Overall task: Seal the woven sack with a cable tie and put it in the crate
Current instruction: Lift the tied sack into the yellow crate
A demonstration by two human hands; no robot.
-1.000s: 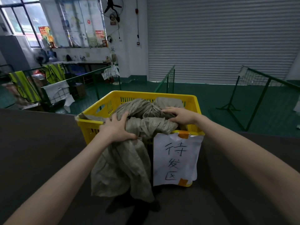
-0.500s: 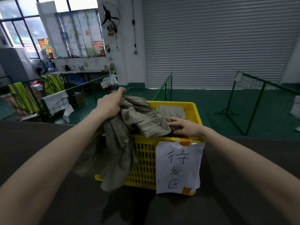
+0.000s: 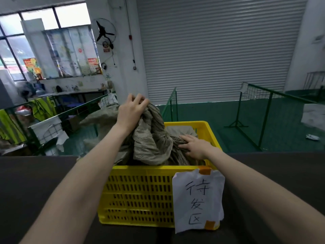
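Head view: the yellow crate (image 3: 140,191) stands on a dark surface (image 3: 35,191) right before the person, with a paper label (image 3: 197,199) taped to its near wall at the right. The sack (image 3: 153,138), a crumpled grey-tan woven one, lies partly in the crate; a good part of it is lifted above the rim and some cloth trails out past the crate's far left side.

The left hand (image 3: 131,113) is raised above the crate, fingers curled round a bunch of the sack's cloth and holding it up. The right hand (image 3: 195,146) lies low inside the crate near the right wall, fingers nearly straight and spread, pressing on the gathered, pleated neck of the sack. No cable tie can be made out at that neck; the folds and the hand hide it, so whether it is sealed cannot be told.

By my judgement the step in hand is the last one, stowing the sack in the crate. The next move calls for the left hand to bring the lifted cloth down and over the rim, tucking the trailing part inside, while the right hand keeps the neck pinned. The risk is loose cloth catching on the rim or hanging outside.

Beyond stand green mesh fences (image 3: 263,106) and a roller door (image 3: 219,50).
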